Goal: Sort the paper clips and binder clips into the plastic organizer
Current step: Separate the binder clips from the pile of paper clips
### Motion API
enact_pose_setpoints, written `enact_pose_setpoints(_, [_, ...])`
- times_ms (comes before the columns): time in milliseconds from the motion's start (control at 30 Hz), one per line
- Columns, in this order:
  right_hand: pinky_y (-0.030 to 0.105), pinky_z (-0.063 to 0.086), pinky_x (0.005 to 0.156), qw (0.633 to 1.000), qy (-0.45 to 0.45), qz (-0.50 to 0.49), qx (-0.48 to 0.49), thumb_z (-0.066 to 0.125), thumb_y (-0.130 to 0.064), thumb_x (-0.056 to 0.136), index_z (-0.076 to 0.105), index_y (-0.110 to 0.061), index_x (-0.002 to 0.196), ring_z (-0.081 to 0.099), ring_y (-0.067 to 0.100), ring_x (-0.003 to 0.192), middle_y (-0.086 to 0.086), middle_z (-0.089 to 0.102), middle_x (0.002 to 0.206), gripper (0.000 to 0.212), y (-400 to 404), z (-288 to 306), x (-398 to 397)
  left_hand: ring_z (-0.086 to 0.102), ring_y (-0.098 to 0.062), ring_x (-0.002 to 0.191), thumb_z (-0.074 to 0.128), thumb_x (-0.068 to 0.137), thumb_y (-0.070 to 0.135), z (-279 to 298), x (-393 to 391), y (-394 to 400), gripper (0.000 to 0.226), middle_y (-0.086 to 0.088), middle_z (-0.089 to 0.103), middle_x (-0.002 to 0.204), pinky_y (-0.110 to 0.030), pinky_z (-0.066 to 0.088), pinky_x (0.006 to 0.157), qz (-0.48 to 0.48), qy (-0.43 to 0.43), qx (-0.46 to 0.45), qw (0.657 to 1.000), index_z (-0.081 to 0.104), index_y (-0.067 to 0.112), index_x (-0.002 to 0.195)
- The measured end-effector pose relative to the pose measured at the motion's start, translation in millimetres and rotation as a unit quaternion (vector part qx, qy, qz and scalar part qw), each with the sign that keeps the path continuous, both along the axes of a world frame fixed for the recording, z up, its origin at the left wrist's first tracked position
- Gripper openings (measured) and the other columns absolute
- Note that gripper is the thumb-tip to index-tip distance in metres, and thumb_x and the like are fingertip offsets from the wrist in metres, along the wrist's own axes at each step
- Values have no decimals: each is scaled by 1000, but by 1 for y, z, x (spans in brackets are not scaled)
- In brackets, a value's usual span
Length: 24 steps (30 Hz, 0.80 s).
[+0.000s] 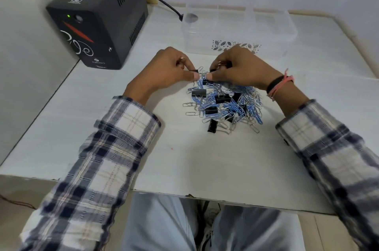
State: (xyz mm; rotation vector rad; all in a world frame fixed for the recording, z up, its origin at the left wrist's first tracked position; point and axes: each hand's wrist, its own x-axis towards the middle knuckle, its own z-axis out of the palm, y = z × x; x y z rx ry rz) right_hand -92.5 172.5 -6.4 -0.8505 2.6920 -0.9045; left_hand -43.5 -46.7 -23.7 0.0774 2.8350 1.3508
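In the head view, a mixed pile of clips (223, 103) lay on the white table (184, 158), and everything else is best placed from that pile. It held blue and bare-wire paper clips tangled with several black binder clips (222, 99); one more binder clip (212, 125) sat at its near edge. Both hands worked at the pile's far-left rim. The left hand (164, 72) had thumb and forefinger pinched together on a small black binder clip (196, 71), raised just clear of the heap. The right hand (240, 68), just beside it, was likewise pinched shut on another small dark clip (212, 70); whether a paper clip hung from either one was too small to tell.

Beyond the pile, past the hands, stood the clear plastic organizer (238, 25), its dividers faintly visible and its compartments seemingly without clips. A black power unit (98, 17) stood well off to the pile's far left.

The step in hand looked like the picking-out of binder clips, early in the task, since nearly everything remained heaped. The next move would call for freeing each pinched clip from any snagged wire, then carrying it forward over the organizer's near wall and dropping both into one compartment, kept apart from the paper clips.
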Motion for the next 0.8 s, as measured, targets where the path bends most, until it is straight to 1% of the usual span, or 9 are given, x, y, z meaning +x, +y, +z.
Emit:
enact_pose_setpoints(133, [21,44,53,984,-83,-47,-150,79,-29,86,73,-2,91,50,8,57,5,63,73,28,16,-1,0,28,-9,48,82,85,21,4,-2,-2,20,4,36,60,-22,23,46,6,-36,117,992,74,5,94])
enact_pose_setpoints(200, [23,40,51,944,-165,-84,-273,71,-20,90,71,-2,91,48,12,62,7,62,81,18,19,4,-1,31,-8,50,77,88,14,9,-3,-1,12,3,42,63,-22,22,45,20,-48,211,976,68,7,86])
enact_pose_setpoints(267, [23,36,50,858,-297,-107,-405,58,-14,92,62,-8,89,47,14,62,8,62,82,8,19,8,-3,34,-11,55,68,88,13,14,-5,1,13,2,45,69,-26,17,47,38,-63,333,940,57,10,81])
enact_pose_setpoints(367, [21,40,48,687,-462,-105,-550,41,-6,89,50,-7,93,51,18,63,12,59,82,10,18,9,-3,47,-18,57,47,90,16,21,-4,-1,13,-4,56,74,-23,19,42,79,-102,502,855,45,17,77])
enact_pose_setpoints(400, [21,44,49,663,-481,-109,-563,38,-4,89,52,-5,96,54,19,65,14,59,84,15,17,8,-3,53,-20,57,44,90,16,22,-3,-3,12,-5,61,75,-21,22,41,97,-108,527,837,45,17,78])
enact_pose_setpoints(500, [26,54,59,692,-480,-119,-526,47,-3,90,57,2,103,59,22,72,19,59,92,17,3,8,0,58,-22,58,46,87,14,21,-3,-10,8,-6,65,73,-20,25,39,142,-82,535,829,50,16,81])
enact_pose_setpoints(567, [32,59,73,730,-467,-137,-480,55,-7,93,55,0,106,60,26,83,19,55,98,15,-12,11,-2,51,-18,54,54,86,18,19,-6,-14,5,-4,62,69,-21,23,40,168,-45,475,863,56,14,83])
enact_pose_setpoints(667, [43,57,87,769,-468,-139,-413,61,-15,96,52,-6,106,57,33,96,14,50,99,16,-40,20,-5,48,-13,56,56,92,46,15,-10,-19,35,1,65,75,-22,29,46,212,-24,250,944,67,13,94])
enact_pose_setpoints(800, [52,57,91,809,-472,-122,-327,60,-26,98,51,-6,121,51,33,99,15,44,108,32,-72,32,-7,57,-17,67,37,96,66,6,-10,-24,69,-3,72,88,-29,44,59,199,-31,43,978,73,7,102])
